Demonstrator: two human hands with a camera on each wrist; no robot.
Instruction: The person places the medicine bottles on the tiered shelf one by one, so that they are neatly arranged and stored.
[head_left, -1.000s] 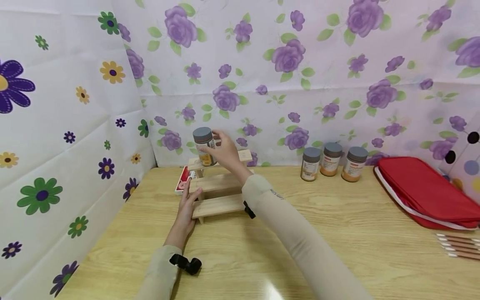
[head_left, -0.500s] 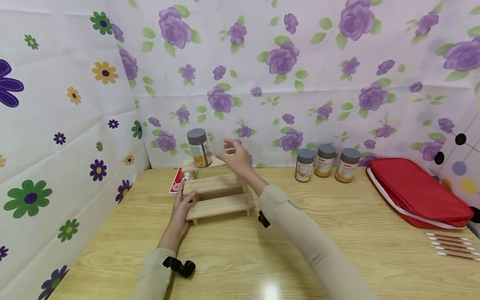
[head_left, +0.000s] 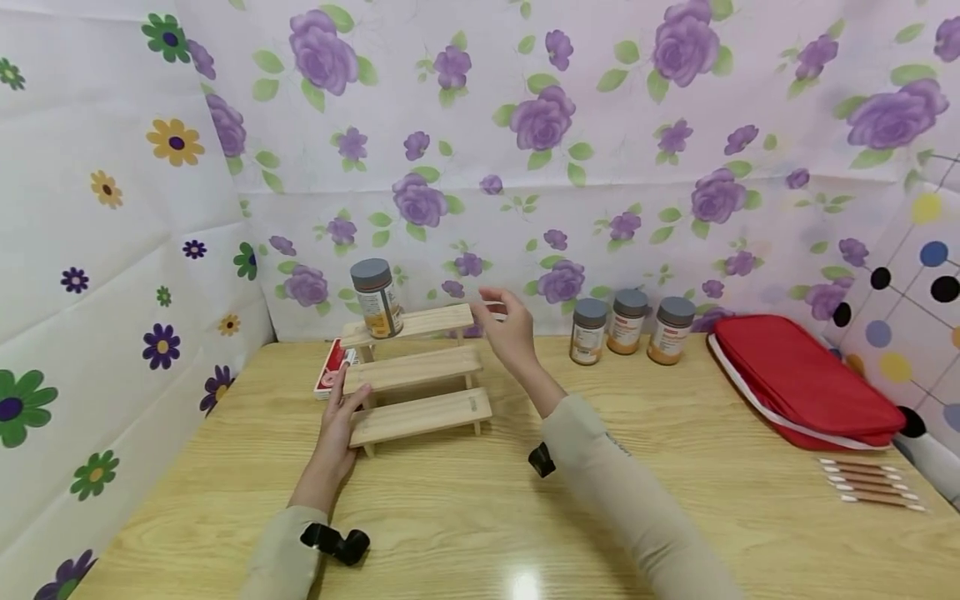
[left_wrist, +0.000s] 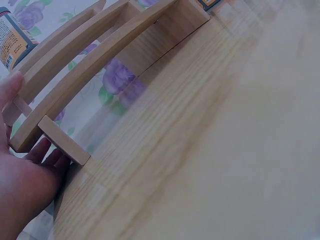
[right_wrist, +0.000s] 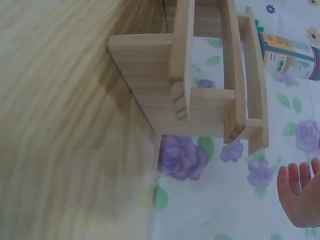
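Observation:
A three-step wooden rack (head_left: 420, 417) stands on the table, its steps also showing in the left wrist view (left_wrist: 95, 57) and right wrist view (right_wrist: 233, 65). One grey-lidded jar (head_left: 377, 307) sits upright near the left end of its top step. The left hand (head_left: 330, 437) grips the rack's left end; in the left wrist view, this hand (left_wrist: 25, 180) has its thumb at a step edge and fingers curled by the leg. Just off the top step's right end, the right hand (head_left: 513, 335) is raised with bent, parted fingers, holding nothing; it also appears in the right wrist view (right_wrist: 301, 197).
Three similar jars, left (head_left: 587, 333), middle (head_left: 626, 323) and right (head_left: 670, 333), stand by the back curtain. Right of them lies a red case (head_left: 802, 379), with several cotton swabs (head_left: 870, 483) in front. A red-and-white box (head_left: 330, 371) is behind the rack's left side.
The right hand has let go of the jar and moved right, clear of the top step. That jar stays on the step. The left hand keeps its grip, while the head view has shifted right.

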